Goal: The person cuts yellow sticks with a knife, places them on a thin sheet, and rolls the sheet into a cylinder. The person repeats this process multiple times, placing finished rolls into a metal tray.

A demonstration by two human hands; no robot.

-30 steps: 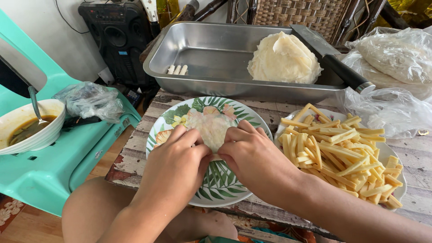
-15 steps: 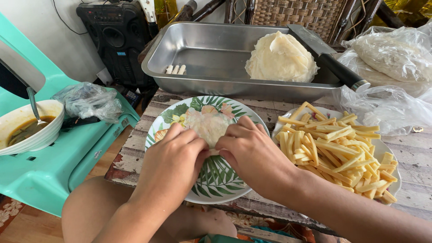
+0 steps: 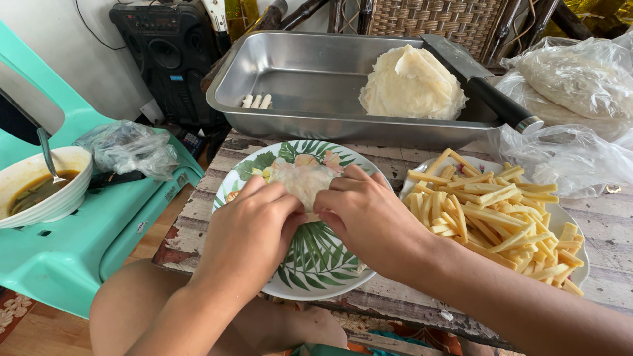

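Both my hands rest over a leaf-patterned round plate (image 3: 316, 264) on a worn wooden table. My left hand (image 3: 254, 227) and my right hand (image 3: 366, 214) pinch and roll a thin pale wrapper (image 3: 304, 177) lying on the plate; the fingers of both hands cover its near edge, and whatever is inside is hidden. To the right stands a white plate (image 3: 567, 221) piled with several yellow sticks (image 3: 488, 211).
A steel tray (image 3: 297, 72) at the back holds a stack of pale wrappers (image 3: 412, 82), three small white rolls (image 3: 257, 101) and a cleaver (image 3: 484, 82). Plastic bags (image 3: 573, 99) lie right. On a teal chair (image 3: 72, 244) sit a bowl of brown sauce (image 3: 39, 188) and a bag (image 3: 128, 148).
Both hands have moved slightly away from me across the plate, rolling the wrapper further over itself; less of the flat wrapper shows.
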